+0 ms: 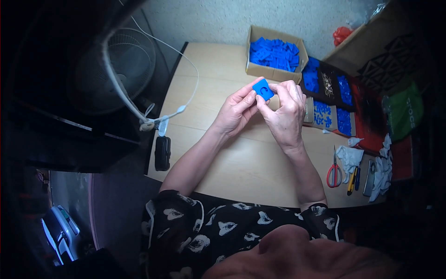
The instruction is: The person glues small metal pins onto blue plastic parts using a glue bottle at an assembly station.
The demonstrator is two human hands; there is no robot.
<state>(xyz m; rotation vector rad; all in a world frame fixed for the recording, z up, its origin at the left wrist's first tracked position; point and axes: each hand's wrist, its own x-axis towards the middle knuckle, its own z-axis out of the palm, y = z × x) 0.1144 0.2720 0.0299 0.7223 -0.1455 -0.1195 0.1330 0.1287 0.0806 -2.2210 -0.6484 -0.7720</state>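
A small blue plastic piece point(263, 89), roughly square with a notch, is held up over the light wooden table point(241, 162). My left hand point(236, 113) pinches its left side with thumb and fingertips. My right hand point(284, 113) grips its right side from above. Behind the hands stands an open cardboard box point(275, 73) filled with several similar blue pieces point(274, 52).
Flat boxes with more blue pieces point(329, 100) lie at the right. Red-handled scissors point(334, 171), a yellow utility knife point(351, 180) and crumpled white tissue point(349, 156) sit near the right front. A black device point(162, 152) with a white cable lies at the left edge, beside a fan point(118, 69).
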